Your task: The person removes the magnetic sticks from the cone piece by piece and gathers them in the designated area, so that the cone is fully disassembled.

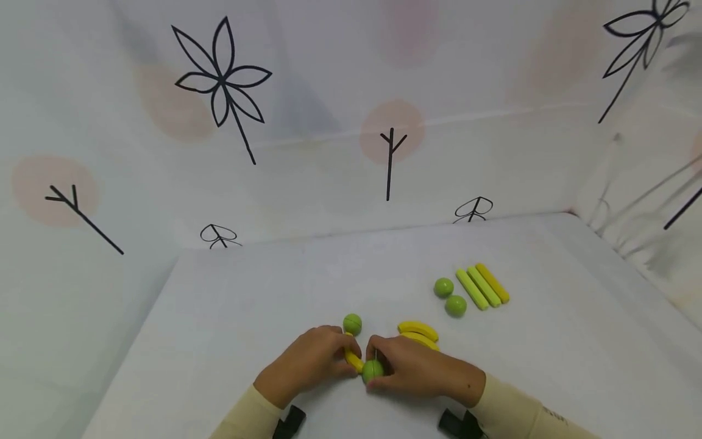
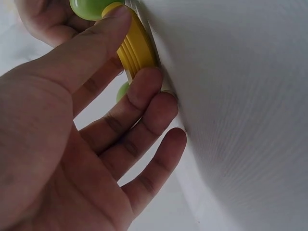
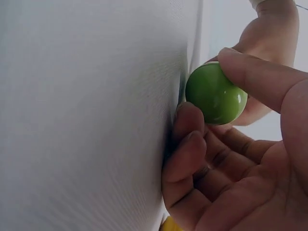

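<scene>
My left hand (image 1: 312, 358) pinches a yellow toy banana (image 1: 354, 361) near the front middle of the table. In the left wrist view the thumb lies at one end of the banana and fingertips (image 2: 147, 86) at the other. My right hand (image 1: 415, 364) holds a green ball (image 3: 216, 96) between thumb and fingers, low at the tabletop, right at the banana's near end. A second green ball (image 1: 352, 324) sits by the banana's far end, just beyond the left fingers. Two more toy bananas (image 1: 418, 330) lie side by side behind the right hand, which partly covers the nearer one.
Farther back to the right, two green balls (image 1: 456, 306) rest close together. Beside them, two yellow-green sticks (image 1: 471, 289) and a yellow stick (image 1: 492, 283) lie in a slanted row. A white patterned cloth wall (image 1: 329, 183) rises behind the white table (image 1: 263, 286).
</scene>
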`<state>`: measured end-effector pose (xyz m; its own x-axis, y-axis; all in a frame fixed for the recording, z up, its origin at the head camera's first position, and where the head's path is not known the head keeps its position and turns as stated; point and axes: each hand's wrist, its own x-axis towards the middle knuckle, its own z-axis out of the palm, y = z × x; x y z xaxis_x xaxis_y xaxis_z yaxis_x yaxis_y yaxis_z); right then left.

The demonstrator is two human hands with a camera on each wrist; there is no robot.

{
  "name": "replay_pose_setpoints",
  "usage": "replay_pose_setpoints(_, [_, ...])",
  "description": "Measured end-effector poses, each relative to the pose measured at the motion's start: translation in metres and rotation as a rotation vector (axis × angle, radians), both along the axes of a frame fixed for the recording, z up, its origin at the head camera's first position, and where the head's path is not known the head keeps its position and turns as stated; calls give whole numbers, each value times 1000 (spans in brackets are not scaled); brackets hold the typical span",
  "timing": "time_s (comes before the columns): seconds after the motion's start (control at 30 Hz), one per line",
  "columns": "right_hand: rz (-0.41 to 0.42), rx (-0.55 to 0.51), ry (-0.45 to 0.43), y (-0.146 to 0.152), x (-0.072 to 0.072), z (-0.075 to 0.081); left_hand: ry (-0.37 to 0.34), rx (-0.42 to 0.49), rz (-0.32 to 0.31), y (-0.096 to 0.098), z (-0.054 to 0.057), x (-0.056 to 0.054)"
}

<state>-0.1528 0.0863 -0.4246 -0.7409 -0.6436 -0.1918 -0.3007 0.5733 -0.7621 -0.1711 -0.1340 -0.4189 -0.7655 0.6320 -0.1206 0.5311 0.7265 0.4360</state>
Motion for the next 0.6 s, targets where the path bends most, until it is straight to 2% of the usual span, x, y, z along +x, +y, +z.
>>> replay_pose_setpoints(0.17, [18,-11,-52,3,1,2,3,11,-7,0,-3,2])
replay_pose_setpoints(0.37, [52,5,-58,8,-2,6,26,32,-37,-1,-1,1])
replay_pose_setpoints(0.5, [76,11,-79,10,-3,9,8,27,-38,-1,0,1])
replay_pose_setpoints(0.6, [117,20,-61,14,-2,13,-4,17,-36,-1,0,0])
